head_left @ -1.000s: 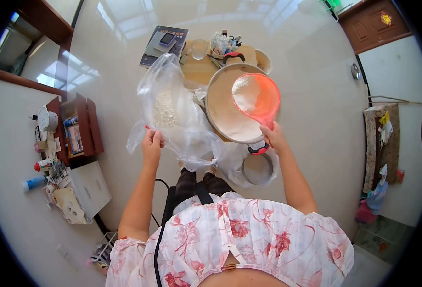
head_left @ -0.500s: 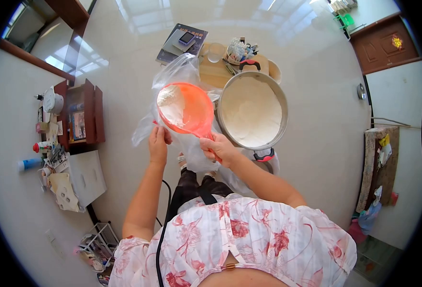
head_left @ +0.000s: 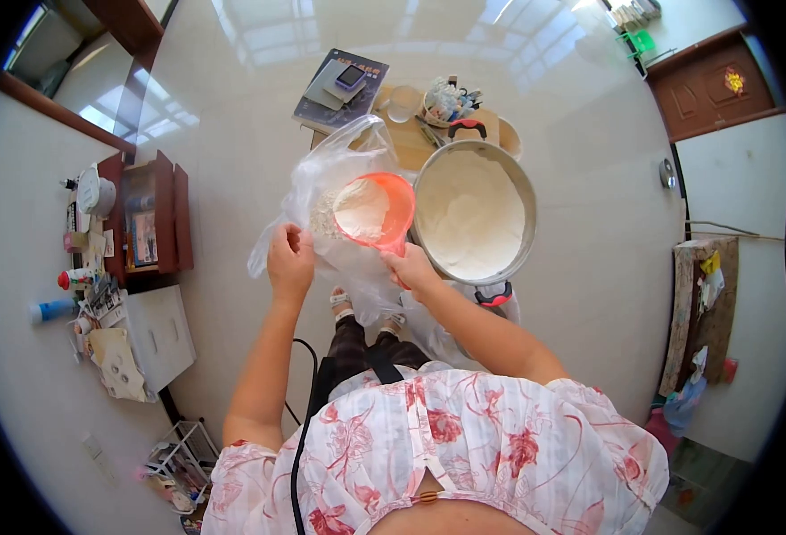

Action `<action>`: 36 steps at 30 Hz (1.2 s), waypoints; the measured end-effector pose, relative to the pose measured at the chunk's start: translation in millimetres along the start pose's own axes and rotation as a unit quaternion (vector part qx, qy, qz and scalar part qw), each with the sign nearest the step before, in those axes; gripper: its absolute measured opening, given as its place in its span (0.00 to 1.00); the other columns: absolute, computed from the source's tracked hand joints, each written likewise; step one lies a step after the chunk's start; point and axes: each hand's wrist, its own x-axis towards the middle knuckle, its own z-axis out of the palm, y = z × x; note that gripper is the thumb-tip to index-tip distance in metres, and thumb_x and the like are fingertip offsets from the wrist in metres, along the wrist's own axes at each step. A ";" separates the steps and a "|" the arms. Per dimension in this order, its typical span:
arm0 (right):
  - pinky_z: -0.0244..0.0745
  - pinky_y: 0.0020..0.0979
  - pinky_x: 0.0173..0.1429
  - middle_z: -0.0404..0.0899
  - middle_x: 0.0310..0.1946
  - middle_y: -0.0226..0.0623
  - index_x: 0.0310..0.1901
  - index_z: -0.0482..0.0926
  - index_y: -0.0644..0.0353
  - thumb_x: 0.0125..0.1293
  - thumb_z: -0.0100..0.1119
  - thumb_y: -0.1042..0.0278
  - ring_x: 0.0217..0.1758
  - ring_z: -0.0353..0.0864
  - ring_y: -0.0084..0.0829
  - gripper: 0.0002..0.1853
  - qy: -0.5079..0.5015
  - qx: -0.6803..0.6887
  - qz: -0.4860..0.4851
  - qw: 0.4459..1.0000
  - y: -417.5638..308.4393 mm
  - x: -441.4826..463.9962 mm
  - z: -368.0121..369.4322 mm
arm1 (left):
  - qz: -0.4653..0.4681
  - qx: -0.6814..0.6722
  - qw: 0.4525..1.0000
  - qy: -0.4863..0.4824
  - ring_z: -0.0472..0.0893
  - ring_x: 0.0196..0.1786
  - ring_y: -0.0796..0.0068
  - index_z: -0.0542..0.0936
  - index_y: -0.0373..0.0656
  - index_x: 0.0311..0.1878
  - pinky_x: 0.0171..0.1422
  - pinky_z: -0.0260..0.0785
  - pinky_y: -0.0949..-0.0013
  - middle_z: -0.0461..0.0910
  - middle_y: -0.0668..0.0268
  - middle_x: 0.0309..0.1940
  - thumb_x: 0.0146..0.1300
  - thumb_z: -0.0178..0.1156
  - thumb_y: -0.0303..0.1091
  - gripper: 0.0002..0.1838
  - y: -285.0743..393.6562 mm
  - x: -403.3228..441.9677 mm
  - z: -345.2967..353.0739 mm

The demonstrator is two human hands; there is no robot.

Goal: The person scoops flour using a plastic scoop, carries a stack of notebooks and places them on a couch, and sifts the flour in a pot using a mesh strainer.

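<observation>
My right hand (head_left: 413, 269) grips the handle of an orange-red plastic scoop (head_left: 400, 203), which holds a heap of white flour-like powder (head_left: 361, 208). The scoop is over the right part of a clear plastic bag (head_left: 308, 178), close to the left rim of a wide metal pot (head_left: 528, 234). More whitish powder shows inside the bag, left of the scoop. My left hand (head_left: 291, 260) has its fingers curled closed at the bag's near left edge. Pale powder (head_left: 473, 214) covers the inside of the pot, its surface uneven.
Behind the pot, a small wooden stand (head_left: 402, 143) carries a glass (head_left: 403, 104), a basket of small items (head_left: 451, 102) and a book (head_left: 339, 94) with a device on top. Red-and-black handles (head_left: 468, 127) stick out from the pot. A black cable (head_left: 308, 419) runs beside my left arm.
The scoop has moved right, toward the pot, and looks smaller, farther from the camera. More of the bag and its powder shows. My left hand has stayed near the bag's edge.
</observation>
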 end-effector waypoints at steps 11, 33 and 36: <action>0.55 0.22 0.14 0.68 0.17 0.28 0.39 0.71 0.62 0.58 0.59 0.65 0.12 0.64 0.18 0.12 -0.048 -0.031 0.022 0.998 -25.3 -37.7 34.0 | 0.462 0.373 0.659 -0.461 0.79 0.40 0.65 0.70 0.51 0.57 0.41 0.72 0.65 0.69 0.69 0.58 0.51 0.50 0.18 0.28 76.9 143.1 115.4; 0.53 0.24 0.14 0.66 0.17 0.28 0.40 0.72 0.61 0.58 0.58 0.64 0.13 0.62 0.19 0.13 -0.048 0.032 0.098 0.993 -28.9 -32.1 39.4 | 0.485 0.391 0.640 -0.450 0.79 0.39 0.61 0.80 0.46 0.33 0.40 0.72 0.61 0.79 0.62 0.32 0.54 0.53 0.28 0.06 63.9 189.4 172.8; 0.56 0.23 0.16 0.68 0.20 0.28 0.41 0.72 0.62 0.57 0.58 0.64 0.15 0.63 0.19 0.13 -0.043 0.048 0.099 0.993 -25.5 -25.0 36.9 | 0.471 0.291 0.749 -0.365 0.78 0.37 0.59 0.77 0.43 0.27 0.40 0.70 0.60 0.76 0.61 0.30 0.55 0.53 0.29 0.05 69.2 189.0 174.1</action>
